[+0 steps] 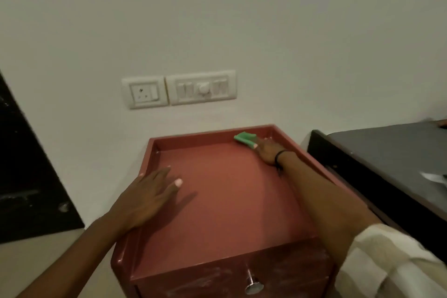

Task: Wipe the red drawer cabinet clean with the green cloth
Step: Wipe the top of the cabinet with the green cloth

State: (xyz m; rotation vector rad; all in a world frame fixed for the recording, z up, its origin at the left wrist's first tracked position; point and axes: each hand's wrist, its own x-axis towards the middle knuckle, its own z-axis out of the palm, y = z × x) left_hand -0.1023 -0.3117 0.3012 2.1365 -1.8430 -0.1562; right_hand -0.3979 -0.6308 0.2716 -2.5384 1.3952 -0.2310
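The red drawer cabinet [225, 203] stands against the white wall, its top a shallow tray with a raised rim. My right hand [268, 151] reaches to the far right corner of that top and presses the small green cloth [244, 139] against the back rim. My left hand [150, 196] lies flat, fingers spread, on the left side of the top near the left rim. A drawer front with a round metal knob [253, 286] shows dusty smears at the bottom.
A white socket and switch panel [179, 89] is on the wall behind the cabinet. A dark grey surface with a black edge [377, 159] stands close on the right. A black panel [26, 176] leans at the left.
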